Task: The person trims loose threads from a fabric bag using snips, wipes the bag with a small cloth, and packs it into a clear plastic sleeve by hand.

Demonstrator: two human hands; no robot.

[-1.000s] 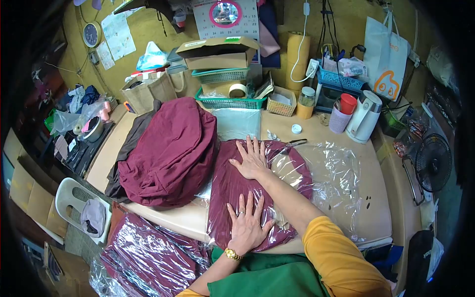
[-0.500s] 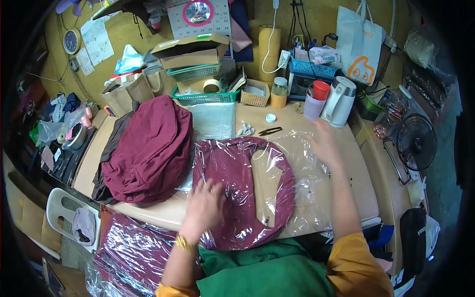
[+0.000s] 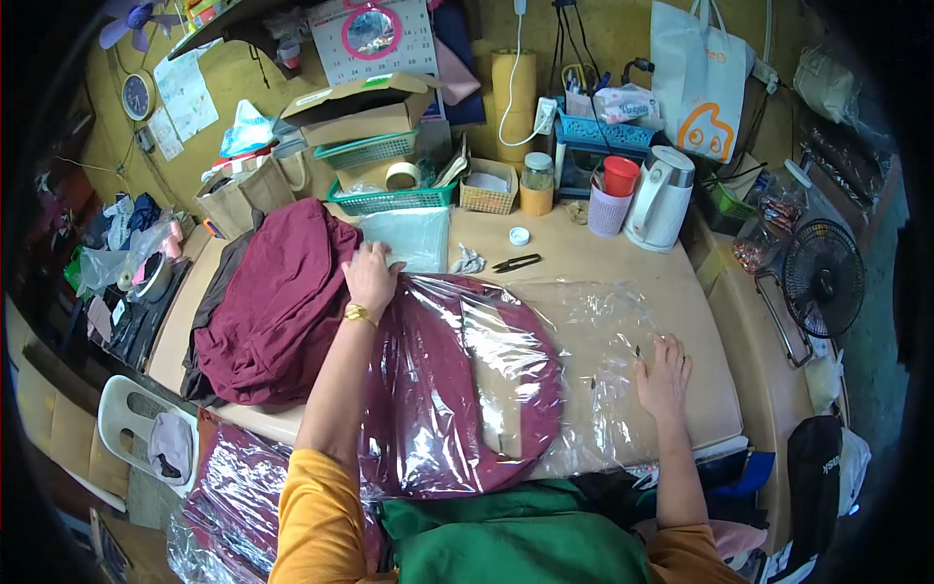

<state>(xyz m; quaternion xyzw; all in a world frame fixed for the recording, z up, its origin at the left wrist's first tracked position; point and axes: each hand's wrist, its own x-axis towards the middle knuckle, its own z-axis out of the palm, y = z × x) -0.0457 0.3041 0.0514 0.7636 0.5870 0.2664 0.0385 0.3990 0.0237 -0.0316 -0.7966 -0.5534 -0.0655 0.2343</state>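
Observation:
A burgundy cloth item (image 3: 420, 389) with a wide curved loop lies flat inside a clear plastic bag (image 3: 598, 336) on the table. At the bag's far left corner, my left hand (image 3: 372, 279) has its fingers bent and appears to pinch the plastic; the fingertips are partly hidden. My right hand (image 3: 664, 378) rests palm down on the bag's right side with fingers apart. Left of the bag, a pile of burgundy cloth (image 3: 277, 311) lies over dark cloth. Behind my left hand is a stack of flat clear plastic bags (image 3: 418, 238).
Thread snips (image 3: 517, 263), a white cap (image 3: 520, 237) and a crumpled scrap (image 3: 468, 260) lie beyond the bag. A white kettle (image 3: 662, 200), a cup holder (image 3: 609, 211), a jar (image 3: 537, 183) and green baskets (image 3: 389, 201) line the back. Wrapped burgundy items (image 3: 243, 496) sit lower left.
My left hand has moved from the middle of the cloth item up to the bag's far left corner. My right hand has come down nearer me onto the plastic. The plastic looks tauter.

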